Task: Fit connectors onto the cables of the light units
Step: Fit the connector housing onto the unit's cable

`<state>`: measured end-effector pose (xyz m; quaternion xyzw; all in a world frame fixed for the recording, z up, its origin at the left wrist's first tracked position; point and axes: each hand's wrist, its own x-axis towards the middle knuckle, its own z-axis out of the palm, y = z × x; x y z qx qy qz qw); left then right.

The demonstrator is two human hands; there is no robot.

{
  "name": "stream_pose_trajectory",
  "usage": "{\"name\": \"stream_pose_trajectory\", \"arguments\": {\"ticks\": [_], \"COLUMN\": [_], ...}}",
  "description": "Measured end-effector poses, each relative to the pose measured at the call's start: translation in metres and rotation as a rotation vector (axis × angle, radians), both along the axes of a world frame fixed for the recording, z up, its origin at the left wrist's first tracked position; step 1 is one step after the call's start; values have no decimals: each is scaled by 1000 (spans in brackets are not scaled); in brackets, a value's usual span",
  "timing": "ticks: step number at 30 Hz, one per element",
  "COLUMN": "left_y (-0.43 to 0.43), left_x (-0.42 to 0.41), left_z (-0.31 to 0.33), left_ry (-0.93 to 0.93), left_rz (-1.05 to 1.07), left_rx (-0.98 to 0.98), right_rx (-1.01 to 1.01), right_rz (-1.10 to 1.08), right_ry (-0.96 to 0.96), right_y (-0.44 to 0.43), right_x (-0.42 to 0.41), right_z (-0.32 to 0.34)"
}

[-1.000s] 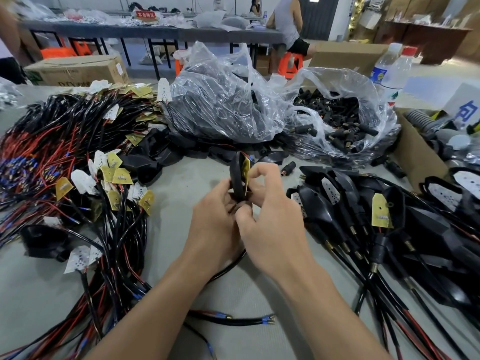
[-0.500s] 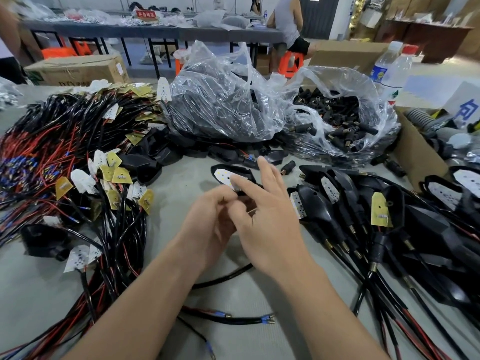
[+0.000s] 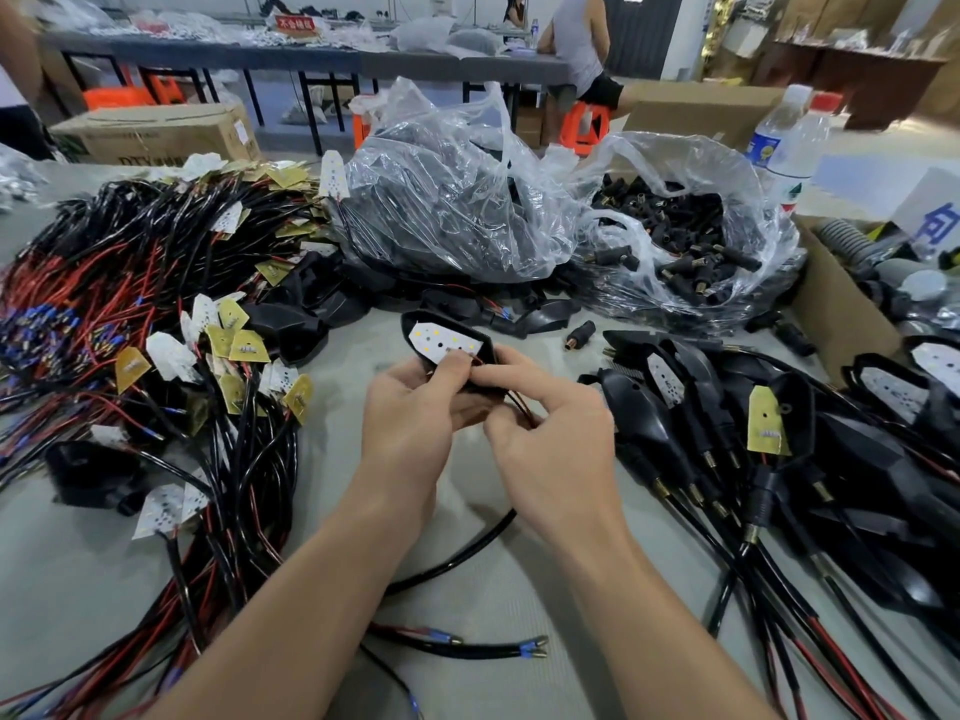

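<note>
2 heaps flank me on the grey table (image 3: 493,600): loose cables (image 3: 130,304) at my left, black light units (image 3: 779,459) at my right. Between them my left hand (image 3: 410,423) grips 1 more light unit (image 3: 444,345), LED board up, while my right hand (image 3: 556,444) pinches its thin red wires (image 3: 514,402). 1 loose connector (image 3: 579,336) lies on the table just beyond.

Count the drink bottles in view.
2. Both stand at the far right, beyond the cardboard box: the white-capped bottle, and the red-capped bottle right beside it, partly overlapping it. Others may be hidden behind the clutter.
</note>
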<state>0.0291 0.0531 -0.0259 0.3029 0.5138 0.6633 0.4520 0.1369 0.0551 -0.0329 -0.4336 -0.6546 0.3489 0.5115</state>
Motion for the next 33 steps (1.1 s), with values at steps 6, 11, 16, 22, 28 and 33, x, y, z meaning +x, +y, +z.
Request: {"name": "stream_pose_trajectory", "arguments": {"ticks": [6,11,16,22,28,33], "left_y": [2,10,13,15,17,16], "left_x": [-9,-28,-48,-52,-52,-55], "left_z": [3,5,5,5,-1,-2], "left_ry": [-30,-290,-435,-433,-182,-8], "left_rz": [127,146,191,174,246,260], "left_rx": [-6,-16,0,6,-36,-54], "right_rx": [-239,-706,-644,-678,-631,-534], "right_rz": [-16,364,359,109,156,114], "right_ry": [320,120,147,682,283,48], "right_y": [16,9,10,24,23,26], "right_x": [20,18,16,26,36,40], "right_z": [5,8,11,16,12,6]}}
